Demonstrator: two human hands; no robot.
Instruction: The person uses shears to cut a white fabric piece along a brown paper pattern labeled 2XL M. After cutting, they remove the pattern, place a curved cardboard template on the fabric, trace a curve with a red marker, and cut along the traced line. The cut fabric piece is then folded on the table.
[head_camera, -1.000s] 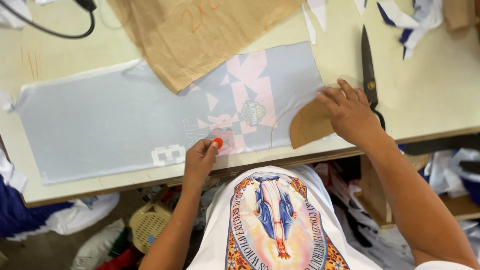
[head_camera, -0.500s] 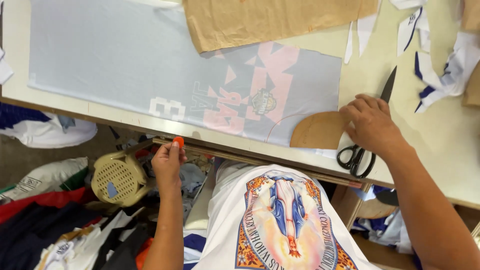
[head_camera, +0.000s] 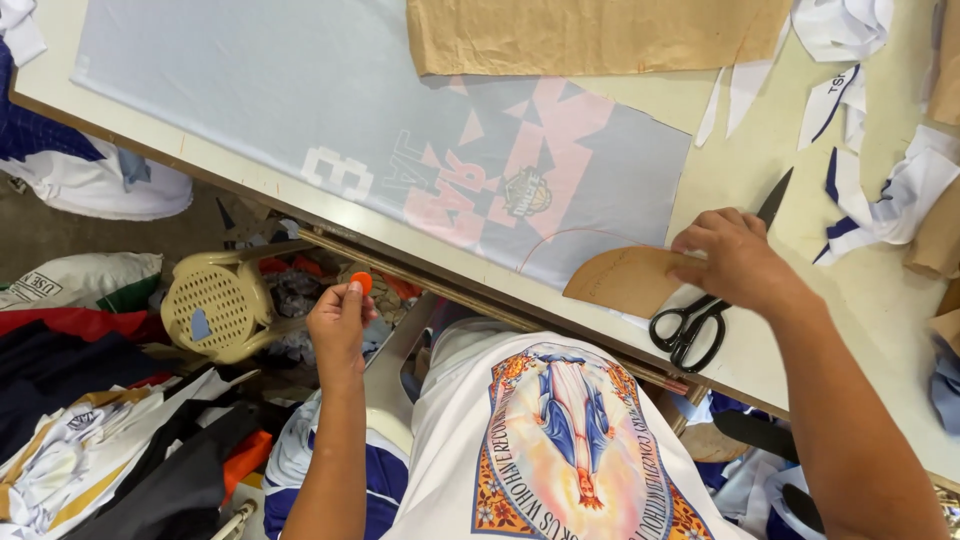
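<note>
Chalk pinched in left hand; right hand on cardboard pattern.

My right hand sits on the curved cardboard template, and the black scissors lie right under it, blades running up past my knuckles, so that side is blocked. Beyond them, fabric scraps crowd the table's right end. To the left the pale printed fabric lies flat, open room above it, brown paper covering its top edge. Below the table edge, my left hand has clear air; the beige stool stands just beside it.
</note>
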